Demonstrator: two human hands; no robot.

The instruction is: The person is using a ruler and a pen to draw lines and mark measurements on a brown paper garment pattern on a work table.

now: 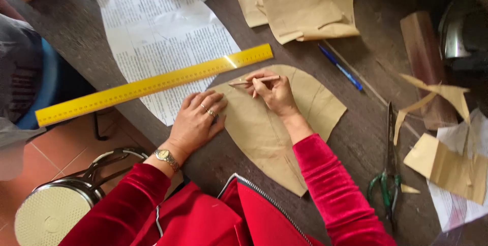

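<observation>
A leaf-shaped piece of brown paper (264,134) lies on the dark wooden table (366,134) in front of me. My left hand (195,121) rests flat on the paper's left edge, fingers spread, with rings and a wristwatch on. My right hand (272,91) holds a pencil (254,80), its tip on the paper's upper part. A long yellow ruler (152,83) lies slanted just above both hands, across a curved sheet of printed newspaper (162,42).
A blue pen (340,67) lies to the right of the paper. Green-handled scissors (389,175) lie at right among brown paper scraps (442,164). More brown paper pieces (300,4) sit at the back. A metal stool (56,205) stands at lower left on the tiled floor.
</observation>
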